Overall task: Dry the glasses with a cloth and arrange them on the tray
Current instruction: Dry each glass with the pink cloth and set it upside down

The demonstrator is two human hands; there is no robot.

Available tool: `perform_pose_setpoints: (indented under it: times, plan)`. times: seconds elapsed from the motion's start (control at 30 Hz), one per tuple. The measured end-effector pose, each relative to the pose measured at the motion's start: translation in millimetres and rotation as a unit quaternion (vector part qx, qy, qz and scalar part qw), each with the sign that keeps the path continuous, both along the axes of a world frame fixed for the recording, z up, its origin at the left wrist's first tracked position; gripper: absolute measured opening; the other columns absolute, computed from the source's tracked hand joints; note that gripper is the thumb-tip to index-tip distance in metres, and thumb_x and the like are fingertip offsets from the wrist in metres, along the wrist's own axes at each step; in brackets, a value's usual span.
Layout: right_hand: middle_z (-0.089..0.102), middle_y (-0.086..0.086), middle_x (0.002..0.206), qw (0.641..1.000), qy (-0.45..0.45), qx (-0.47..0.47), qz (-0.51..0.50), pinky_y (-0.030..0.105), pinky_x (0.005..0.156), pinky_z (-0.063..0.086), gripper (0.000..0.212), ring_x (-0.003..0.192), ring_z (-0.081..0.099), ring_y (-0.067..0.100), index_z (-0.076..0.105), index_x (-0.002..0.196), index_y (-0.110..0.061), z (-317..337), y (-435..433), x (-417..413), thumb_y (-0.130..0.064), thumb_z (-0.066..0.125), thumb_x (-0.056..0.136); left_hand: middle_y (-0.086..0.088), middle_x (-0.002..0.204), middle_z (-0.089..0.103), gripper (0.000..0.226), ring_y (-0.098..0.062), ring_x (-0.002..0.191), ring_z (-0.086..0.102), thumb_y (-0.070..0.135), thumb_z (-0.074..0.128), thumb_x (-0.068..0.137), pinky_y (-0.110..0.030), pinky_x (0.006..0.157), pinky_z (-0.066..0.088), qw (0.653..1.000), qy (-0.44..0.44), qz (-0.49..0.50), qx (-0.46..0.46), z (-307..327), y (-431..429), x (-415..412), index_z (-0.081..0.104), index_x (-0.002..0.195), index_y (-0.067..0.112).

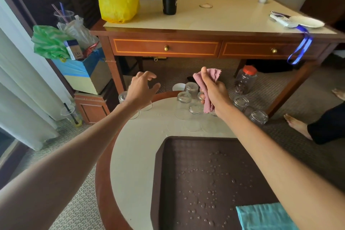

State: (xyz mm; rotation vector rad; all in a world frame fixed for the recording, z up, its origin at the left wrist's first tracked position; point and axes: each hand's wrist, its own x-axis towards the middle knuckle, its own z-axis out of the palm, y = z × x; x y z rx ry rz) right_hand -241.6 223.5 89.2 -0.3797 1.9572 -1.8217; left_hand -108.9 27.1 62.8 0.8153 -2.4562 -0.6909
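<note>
Upturned glasses (183, 105) crowd the table's far edge; tray (196, 155) bare.

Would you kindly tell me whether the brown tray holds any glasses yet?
Not yet: the tray carries only water droplets and a teal cloth; the glasses stand on the table beyond.

Lived-in carpeted room: wooden desk (205, 18) (brass-knobbed drawers (141, 47)), pale curtain (22, 84), round table (138, 147).
</note>
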Motion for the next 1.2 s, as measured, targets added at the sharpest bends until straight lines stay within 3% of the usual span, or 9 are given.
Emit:
perform_pose_setpoints:
  times: [0.07,0.17,0.33,0.43,0.53,0.7,0.93,1.13,1.2]
  plan:
    - [0.057,-0.004,0.059,0.999,0.021,0.001,-0.047,0.025,0.049,0.045,0.043,0.048,0.051,0.009,0.068,0.078,-0.018,0.9,11.6,-4.4,-0.060,0.069,0.086,-0.005,0.129,0.062,0.034,-0.017,0.112,0.059,0.027,0.067,0.098,-0.032,0.094,0.053,0.998,0.029,-0.056,0.020,7.5,24.7,0.7,0.065,0.129,0.015]
    - [0.058,-0.005,0.061,0.997,0.018,-0.001,-0.079,0.028,0.052,0.043,0.037,0.050,0.051,0.011,0.068,0.077,-0.020,2.1,30.2,-11.2,-0.057,0.072,0.085,-0.003,0.127,0.057,0.037,-0.010,0.106,0.055,0.017,0.069,0.096,-0.015,0.085,0.045,0.992,-0.010,-0.128,0.008,12.7,57.5,-3.8,0.062,0.132,0.014]
    - [0.059,-0.003,0.066,0.994,0.070,0.051,-0.072,0.023,0.048,0.047,0.041,0.057,0.059,0.013,0.067,0.089,-0.015,2.7,56.2,-12.2,-0.055,0.059,0.095,-0.014,0.145,0.045,0.069,-0.033,0.132,0.049,0.007,0.073,0.086,-0.040,0.108,0.045,0.978,-0.160,-0.131,0.019,-4.6,67.4,-32.0,0.045,0.148,0.016]
    - [0.058,-0.002,0.065,0.987,0.096,0.106,-0.072,0.025,0.051,0.046,0.048,0.058,0.061,0.015,0.064,0.089,-0.011,-2.9,63.9,-15.3,-0.055,0.048,0.100,-0.016,0.147,0.044,0.078,-0.034,0.134,0.047,0.009,0.078,0.084,-0.039,0.106,0.043,0.973,-0.200,-0.114,0.035,-18.4,68.1,-45.6,0.039,0.151,0.017]
    - [0.055,-0.002,0.066,0.983,0.111,0.132,-0.065,0.027,0.056,0.044,0.053,0.062,0.059,0.018,0.062,0.092,-0.007,-6.2,66.1,-19.4,-0.054,0.041,0.103,-0.016,0.146,0.049,0.080,-0.034,0.132,0.049,0.016,0.084,0.082,-0.041,0.105,0.043,0.978,-0.180,-0.091,0.048,-26.0,66.9,-56.5,0.042,0.150,0.016]
    - [0.047,-0.002,0.060,0.978,0.144,0.139,-0.057,0.026,0.052,0.032,0.052,0.055,0.048,0.013,0.051,0.069,-0.015,-12.0,69.1,-19.6,-0.048,0.036,0.106,-0.016,0.133,0.063,0.071,-0.036,0.122,0.058,0.024,0.088,0.081,-0.044,0.099,0.048,0.984,-0.147,-0.070,0.068,-33.3,65.1,-63.8,0.051,0.140,0.012]
    - [0.044,-0.001,0.061,0.980,0.141,0.133,-0.043,0.029,0.059,0.032,0.051,0.056,0.045,0.014,0.054,0.080,-0.008,-3.6,76.9,-20.0,-0.047,0.035,0.106,-0.007,0.117,0.062,0.061,-0.021,0.101,0.055,0.021,0.090,0.078,-0.033,0.078,0.045,0.986,-0.073,-0.004,0.149,-26.6,62.3,-53.2,0.054,0.127,0.012]
    - [0.046,-0.003,0.061,0.979,0.159,0.122,-0.043,0.029,0.061,0.034,0.044,0.057,0.046,0.013,0.053,0.076,-0.013,28.5,92.8,1.2,-0.040,0.037,0.108,-0.002,0.121,0.064,0.062,-0.020,0.107,0.061,0.027,0.088,0.079,-0.033,0.083,0.053,0.981,-0.001,-0.010,0.195,24.7,65.5,-3.6,0.057,0.131,0.015]
    - [0.043,-0.002,0.059,0.977,0.166,0.131,-0.030,0.029,0.059,0.033,0.045,0.055,0.045,0.013,0.052,0.076,-0.012,46.3,99.8,15.1,-0.040,0.036,0.108,-0.002,0.119,0.065,0.057,-0.020,0.107,0.063,0.025,0.086,0.082,-0.027,0.080,0.053,0.973,0.010,-0.041,0.226,53.7,72.9,19.5,0.059,0.131,0.015]
